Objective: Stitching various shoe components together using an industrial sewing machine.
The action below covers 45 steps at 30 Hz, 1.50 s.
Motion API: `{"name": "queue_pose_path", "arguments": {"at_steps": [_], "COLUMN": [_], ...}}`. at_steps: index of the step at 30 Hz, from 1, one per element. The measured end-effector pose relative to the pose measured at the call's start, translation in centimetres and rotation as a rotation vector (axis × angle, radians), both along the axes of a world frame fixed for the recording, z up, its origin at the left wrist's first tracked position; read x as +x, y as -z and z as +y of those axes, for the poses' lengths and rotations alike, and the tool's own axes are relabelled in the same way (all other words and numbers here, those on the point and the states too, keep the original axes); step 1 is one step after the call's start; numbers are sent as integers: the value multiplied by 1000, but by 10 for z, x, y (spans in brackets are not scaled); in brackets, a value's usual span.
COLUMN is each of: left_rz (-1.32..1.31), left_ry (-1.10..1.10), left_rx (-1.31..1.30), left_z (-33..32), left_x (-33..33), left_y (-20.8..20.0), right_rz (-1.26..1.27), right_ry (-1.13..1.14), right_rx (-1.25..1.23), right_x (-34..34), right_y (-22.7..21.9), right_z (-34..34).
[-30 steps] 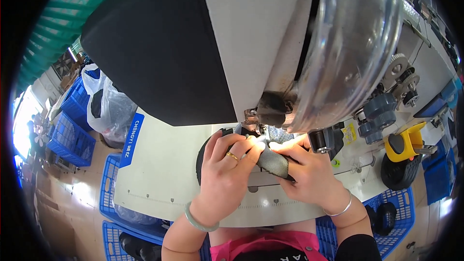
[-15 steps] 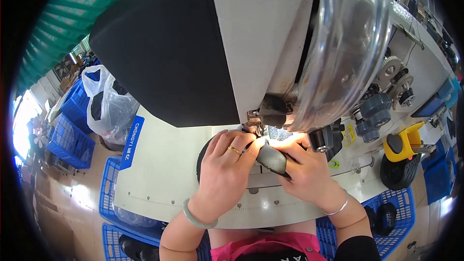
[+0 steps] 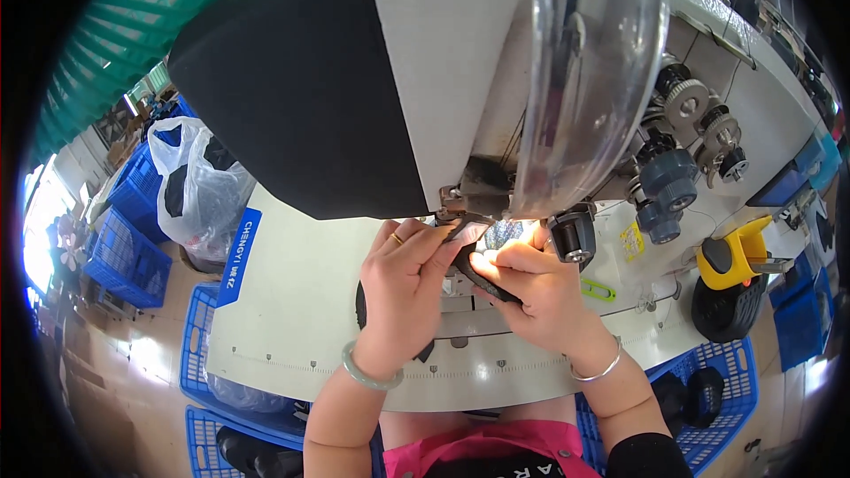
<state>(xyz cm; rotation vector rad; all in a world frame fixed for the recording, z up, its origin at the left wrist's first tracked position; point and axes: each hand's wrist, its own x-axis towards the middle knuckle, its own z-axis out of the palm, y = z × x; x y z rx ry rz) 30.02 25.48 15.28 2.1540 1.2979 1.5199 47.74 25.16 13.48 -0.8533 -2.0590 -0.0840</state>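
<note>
Beneath the head of a sewing machine [image 3: 447,62], both my hands grip a dark fabric piece [image 3: 481,278]. My left hand [image 3: 400,290] pinches its upper left edge beside the presser foot, thumb and fingers together. On the other side, my right hand [image 3: 542,294] has its fingers curled round the piece, the thumb and forefinger close to the needle area. A pale patch shows on the piece near the left fingertips. The machine's lamp lights the fingertips brightly. The needle itself is hidden, and more dark material shows under and beside my left hand.
The cream machine table [image 3: 283,301] has a ruler scale along its near edge. Thread tension dials [image 3: 668,181], a yellow holder [image 3: 735,255] and a small green tool [image 3: 598,290] are on the right. Blue crates [image 3: 202,345] stand below; a plastic bag [image 3: 199,204] hangs left.
The fabric piece has been turned and lifted at its left side; its grey knit face no longer shows between my hands. Both hands have shifted slightly, and the whole view has moved a little.
</note>
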Motion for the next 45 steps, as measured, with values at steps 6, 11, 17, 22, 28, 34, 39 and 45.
{"name": "queue_pose_path", "arguments": {"at_steps": [6,11,17,22,28,34,39,45], "left_rz": [271,443,425,462,534,540,545,493], "left_ry": [-54,13,31,18,41,46,16,9], "left_rx": [241,397,377,386,361,380,422,378], "left_z": [-2,-2,-1,-5,-8,-7,-8,-7], "left_x": [-4,-14,-17,-15,-16,-13,-8,-6], "left_y": [-7,0,-3,-3,-1,-3,-8,1], "right_rz": [-130,-128,-106,-171,-142,-154,-122,-96], "right_ry": [-5,-16,24,-29,-11,-7,0,51], "right_rx": [58,6,-24,-84,-72,-50,-14,-17], "right_x": [8,10,12,13,13,17,17,12], "right_y": [-4,-2,3,-9,-5,3,6,14], "right_z": [-7,-11,-12,-12,-12,-7,-5,-7]}}
